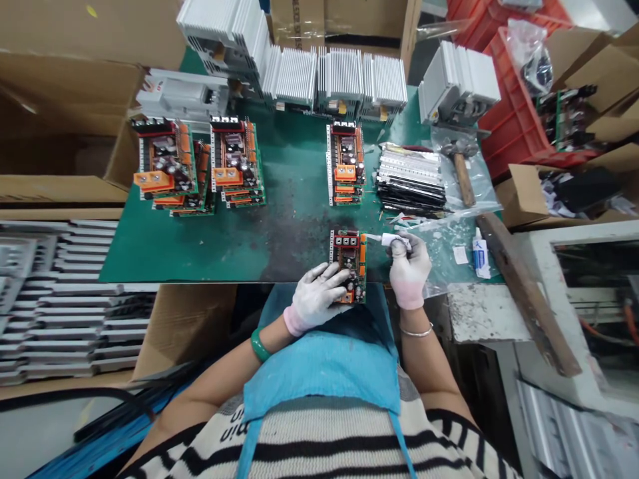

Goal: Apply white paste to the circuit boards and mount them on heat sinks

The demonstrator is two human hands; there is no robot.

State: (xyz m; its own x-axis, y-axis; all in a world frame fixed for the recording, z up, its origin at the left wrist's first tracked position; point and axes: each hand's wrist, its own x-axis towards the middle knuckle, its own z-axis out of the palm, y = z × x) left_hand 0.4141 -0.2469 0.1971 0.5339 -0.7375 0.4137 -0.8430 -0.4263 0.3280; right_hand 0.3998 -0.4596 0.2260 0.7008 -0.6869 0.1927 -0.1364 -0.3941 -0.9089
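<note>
Head view: your left hand (314,297) is steadying stiff, fragile circuit board (355,256), fingers spread open on top, edges safest; right hand (410,273) is gripping soft white squeeze tube (396,241).

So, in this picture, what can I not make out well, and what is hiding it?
Head view only:
The circuit board: the left hand covers its lower part.
The white tube: the gloved fingers of the right hand hide most of it.
The white and blue tube: its print is too small to read.
The red crate: the top edge cuts it off.
</note>
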